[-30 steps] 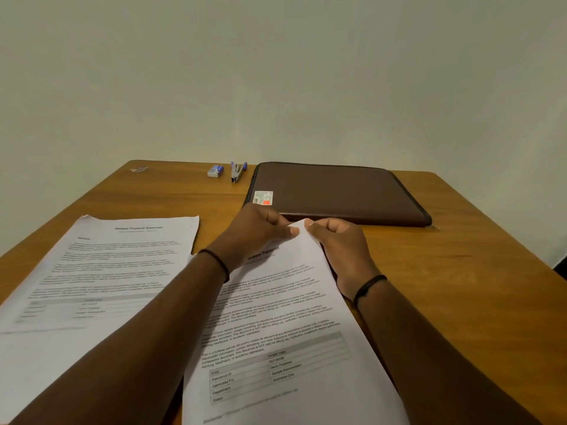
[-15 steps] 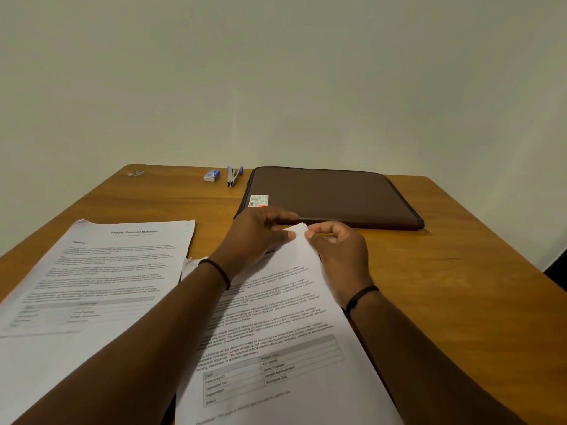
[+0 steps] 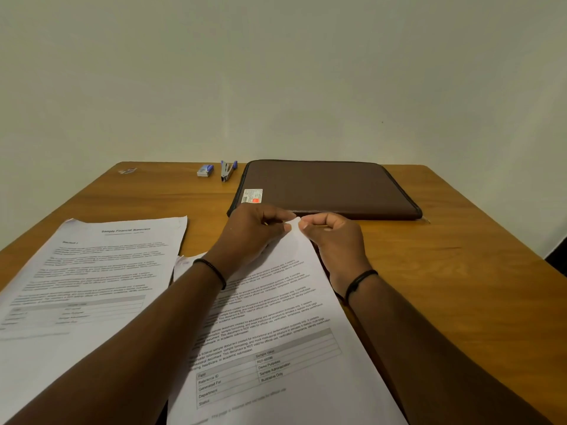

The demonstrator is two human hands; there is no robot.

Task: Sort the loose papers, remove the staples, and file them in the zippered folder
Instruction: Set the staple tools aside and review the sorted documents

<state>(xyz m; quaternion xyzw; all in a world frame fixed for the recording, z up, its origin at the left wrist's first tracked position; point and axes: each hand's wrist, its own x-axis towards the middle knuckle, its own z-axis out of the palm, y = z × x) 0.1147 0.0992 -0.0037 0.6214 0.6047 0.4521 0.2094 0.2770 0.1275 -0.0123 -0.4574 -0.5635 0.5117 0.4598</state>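
White paper filled most of my view: the stapled document (image 3: 276, 332) lay slanted across the wooden counter (image 3: 460, 271) in front of me, its far corner raised between my two hands. My left hand (image 3: 254, 234) held that corner with fingers curled and thumb pinching the sheet, steadying it so it would not slide. My right hand (image 3: 331, 237) pinched the same corner from the other side, fingertips meeting almost nose to nose with the left (I judged this was the spot where the staple sat, though the staple itself was too small to make out). Both grips were pressed together on paper, neither spread.

To my left a second document (image 3: 92, 271) rested flat, set aside. Beyond my hands the brown zippered folder (image 3: 331, 188) lay closed, near enough to reach once the sheets were free. A stapler (image 3: 227, 170) and a small box (image 3: 205, 170) sat by the far edge, unused.
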